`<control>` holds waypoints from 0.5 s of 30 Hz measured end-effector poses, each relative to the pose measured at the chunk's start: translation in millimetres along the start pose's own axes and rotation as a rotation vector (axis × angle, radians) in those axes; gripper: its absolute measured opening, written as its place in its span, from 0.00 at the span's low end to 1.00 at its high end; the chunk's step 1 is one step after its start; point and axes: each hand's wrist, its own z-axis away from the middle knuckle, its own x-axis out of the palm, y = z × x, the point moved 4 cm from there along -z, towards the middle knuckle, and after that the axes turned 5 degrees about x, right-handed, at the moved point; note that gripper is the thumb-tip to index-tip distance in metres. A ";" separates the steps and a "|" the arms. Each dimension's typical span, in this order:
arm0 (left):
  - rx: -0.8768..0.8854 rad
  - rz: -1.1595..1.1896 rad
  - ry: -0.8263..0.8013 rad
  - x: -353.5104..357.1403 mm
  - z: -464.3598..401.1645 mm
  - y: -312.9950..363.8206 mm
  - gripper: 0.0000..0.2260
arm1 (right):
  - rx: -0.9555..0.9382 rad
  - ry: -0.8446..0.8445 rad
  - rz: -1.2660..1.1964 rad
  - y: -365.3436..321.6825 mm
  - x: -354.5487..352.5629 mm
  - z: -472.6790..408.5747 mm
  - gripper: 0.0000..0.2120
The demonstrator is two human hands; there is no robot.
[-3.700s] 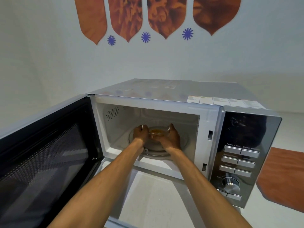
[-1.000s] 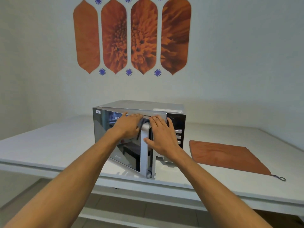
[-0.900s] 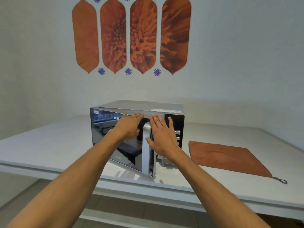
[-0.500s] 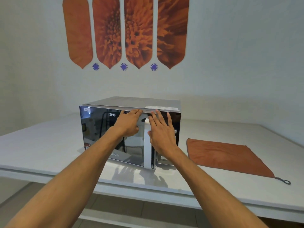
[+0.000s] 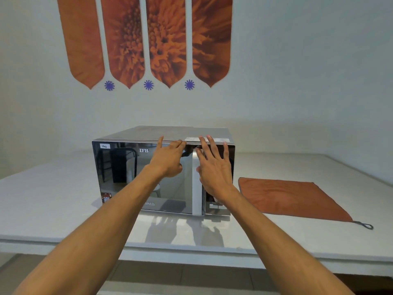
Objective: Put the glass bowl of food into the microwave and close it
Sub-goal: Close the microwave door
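From my remote seat I see the microwave (image 5: 148,173) standing on the white worktop (image 5: 53,201) with its mirrored door flush against the body, so it reads as closed. The glass bowl of food is hidden from me; the door only throws back reflections of the room, so I cannot confirm from here that it sits inside.

My left hand (image 5: 169,160) lies against the upper door just left of the silver handle (image 5: 196,182), its fingers (image 5: 176,145) extended and close together, tips at the top edge of the door, gripping nothing. My right hand (image 5: 214,169) is spread wide over the seam between handle and control panel (image 5: 218,207), its fingers (image 5: 204,145) splayed toward 12 o'clock and holding nothing; whether the palm actually touches the panel I cannot tell.

At 3 o'clock from the microwave an orange cloth (image 5: 291,199) lies flat on the worktop, near but apart. At 12 o'clock, on the wall, hang four orange flower panels (image 5: 146,39).
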 end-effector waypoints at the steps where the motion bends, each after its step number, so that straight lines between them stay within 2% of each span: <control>1: 0.006 -0.003 0.013 1.6 -1.3 -0.6 0.36 | 0.006 -0.006 0.004 0.1 1.0 -1.4 0.29; 11: 0.034 0.078 0.054 13.2 -2.0 -3.6 0.38 | 0.050 -0.014 -0.076 2.9 8.6 -4.9 0.28; 15: 0.018 0.200 0.058 26.3 8.7 2.1 0.42 | 0.119 -0.096 -0.312 3.5 14.5 -0.4 0.29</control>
